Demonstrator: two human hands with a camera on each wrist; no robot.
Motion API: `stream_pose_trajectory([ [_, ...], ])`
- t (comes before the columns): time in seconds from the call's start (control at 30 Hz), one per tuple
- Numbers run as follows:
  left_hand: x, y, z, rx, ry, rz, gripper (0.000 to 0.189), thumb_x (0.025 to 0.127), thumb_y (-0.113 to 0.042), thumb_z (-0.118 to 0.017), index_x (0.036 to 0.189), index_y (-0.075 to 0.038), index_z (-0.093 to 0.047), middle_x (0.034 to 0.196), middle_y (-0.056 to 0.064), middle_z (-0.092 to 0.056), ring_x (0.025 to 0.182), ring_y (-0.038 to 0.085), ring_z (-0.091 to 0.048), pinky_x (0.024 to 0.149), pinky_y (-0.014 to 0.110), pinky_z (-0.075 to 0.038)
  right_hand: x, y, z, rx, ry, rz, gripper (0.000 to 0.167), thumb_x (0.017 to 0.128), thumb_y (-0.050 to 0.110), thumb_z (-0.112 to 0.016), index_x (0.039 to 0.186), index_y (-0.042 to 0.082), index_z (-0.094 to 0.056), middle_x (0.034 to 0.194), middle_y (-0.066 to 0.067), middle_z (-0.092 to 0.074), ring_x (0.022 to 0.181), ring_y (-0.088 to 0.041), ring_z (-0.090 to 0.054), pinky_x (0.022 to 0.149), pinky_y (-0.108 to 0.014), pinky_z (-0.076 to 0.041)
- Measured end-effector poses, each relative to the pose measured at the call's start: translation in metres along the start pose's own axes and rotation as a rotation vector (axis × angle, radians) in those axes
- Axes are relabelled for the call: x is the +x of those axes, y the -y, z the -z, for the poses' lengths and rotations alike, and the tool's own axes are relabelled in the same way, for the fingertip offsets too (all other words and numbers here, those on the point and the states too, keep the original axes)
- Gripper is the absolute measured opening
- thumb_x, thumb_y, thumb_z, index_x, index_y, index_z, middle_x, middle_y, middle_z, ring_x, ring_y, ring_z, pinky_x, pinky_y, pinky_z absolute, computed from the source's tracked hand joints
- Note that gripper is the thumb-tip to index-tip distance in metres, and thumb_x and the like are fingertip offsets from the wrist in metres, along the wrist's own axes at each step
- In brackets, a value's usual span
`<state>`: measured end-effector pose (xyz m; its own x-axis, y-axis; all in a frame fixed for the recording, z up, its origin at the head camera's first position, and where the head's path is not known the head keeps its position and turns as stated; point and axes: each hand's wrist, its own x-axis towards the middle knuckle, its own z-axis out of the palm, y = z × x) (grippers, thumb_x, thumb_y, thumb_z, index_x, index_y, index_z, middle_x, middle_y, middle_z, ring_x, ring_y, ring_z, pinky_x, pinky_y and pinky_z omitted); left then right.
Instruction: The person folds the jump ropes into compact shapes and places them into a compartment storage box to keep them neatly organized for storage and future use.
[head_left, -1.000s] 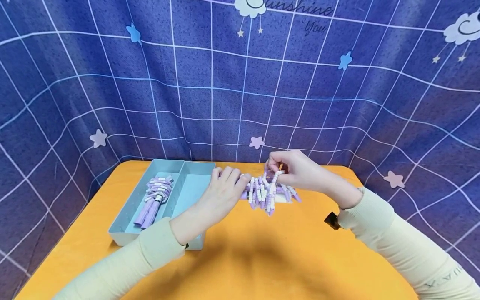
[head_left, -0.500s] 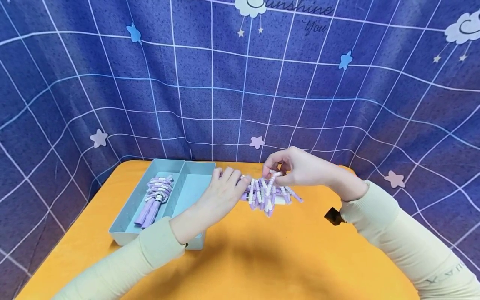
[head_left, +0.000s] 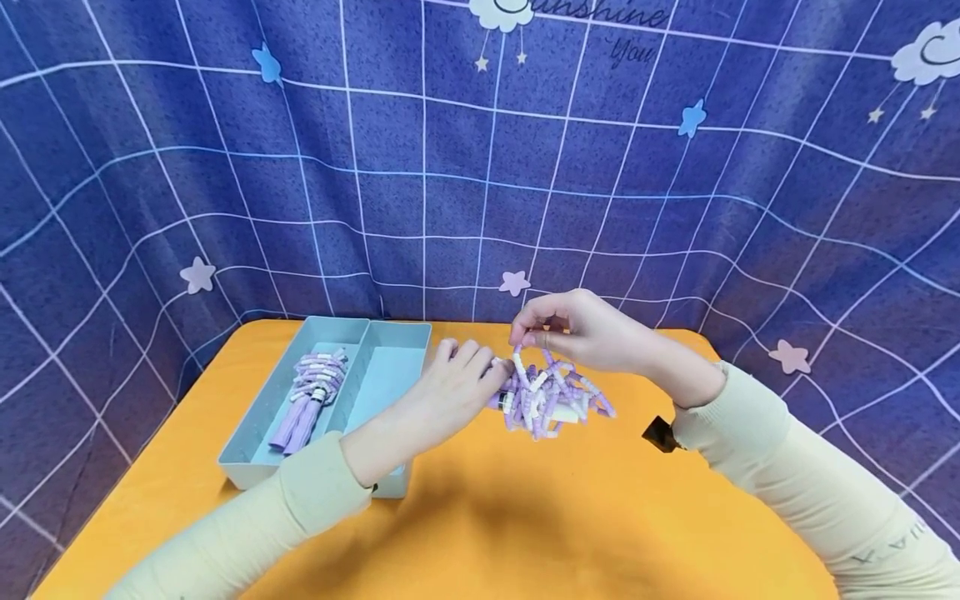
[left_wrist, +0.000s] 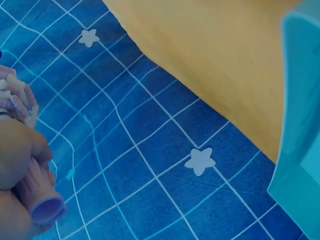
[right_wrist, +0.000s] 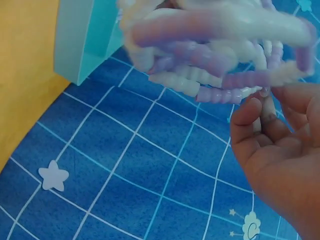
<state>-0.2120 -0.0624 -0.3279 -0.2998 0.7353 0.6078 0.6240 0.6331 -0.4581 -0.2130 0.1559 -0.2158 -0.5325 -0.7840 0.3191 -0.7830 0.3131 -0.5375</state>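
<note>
A beaded jump rope [head_left: 553,398] in purple and white hangs over the table in a bundle of loops. Its handle end sits in my left hand [head_left: 456,387], which grips it from above. A hollow purple handle [left_wrist: 42,200] sticks out of that fist in the left wrist view. My right hand [head_left: 592,333] pinches a beaded strand at the top of the bundle, thumb against fingertips. Close up in the right wrist view, blurred bead loops [right_wrist: 210,95] spread beside the fingers. The rest of the handles is hidden behind my left hand.
A light blue tray [head_left: 363,367] with two compartments stands to the left, partly behind my left forearm. Its left compartment holds another bundled purple jump rope [head_left: 309,400]. The orange tabletop [head_left: 525,517] ends against a blue grid-patterned curtain [head_left: 465,208].
My right hand has shifted slightly left with the pinched strand. The loops, which hung down close together, now spread looser and wider. My left hand has barely moved.
</note>
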Motion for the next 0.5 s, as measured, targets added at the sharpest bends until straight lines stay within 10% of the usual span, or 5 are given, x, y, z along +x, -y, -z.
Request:
stream_pose_trajectory([
  [0.5, -0.0079, 0.006, 0.003, -0.068, 0.16, -0.106, 0.017, 0.094, -0.016, -0.043, 0.109, -0.014, -0.049, 0.091, -0.001, -0.05, 0.085, 0.019, -0.045, 0.074, 0.034, -0.03, 0.0023, -0.0034, 0.0027, -0.251, 0.052, 0.296, 0.026, 0.088, -0.013, -0.05, 0.087, 0.011, -0.061, 0.092, 0.003, -0.054, 0.081, -0.005, -0.055, 0.067, -0.017, -0.049],
])
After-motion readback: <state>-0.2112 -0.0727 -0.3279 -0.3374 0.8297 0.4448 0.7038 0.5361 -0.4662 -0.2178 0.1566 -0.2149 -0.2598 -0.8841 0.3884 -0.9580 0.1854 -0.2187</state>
